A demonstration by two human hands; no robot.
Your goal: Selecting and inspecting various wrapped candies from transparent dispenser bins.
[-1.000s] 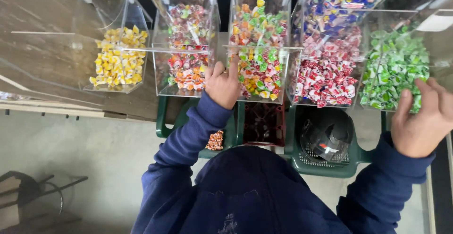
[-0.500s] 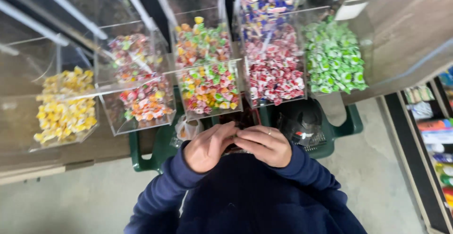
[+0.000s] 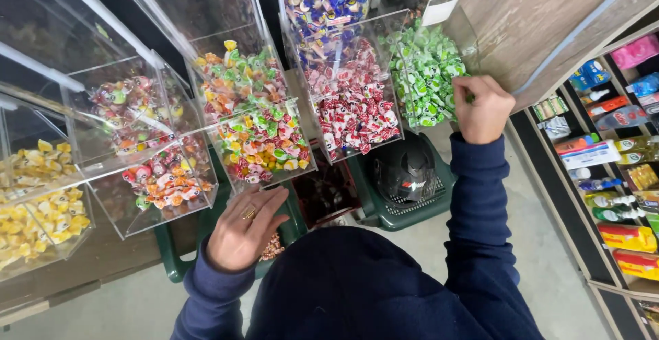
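At upper right, the right hand (image 3: 484, 109) was curled closed at the green candy bin (image 3: 425, 72); the left hand (image 3: 244, 233) hung open, lower left.

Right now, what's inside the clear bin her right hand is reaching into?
The clear bin holds green-and-white wrapped candies. The right hand is closed at its edge; anything in its grip is hidden.

A dark navy long-sleeved sweatshirt (image 3: 384, 285) with ribbed cuffs is worn; a gold ring (image 3: 250, 212) is seen on the left hand (image 3: 244, 233).
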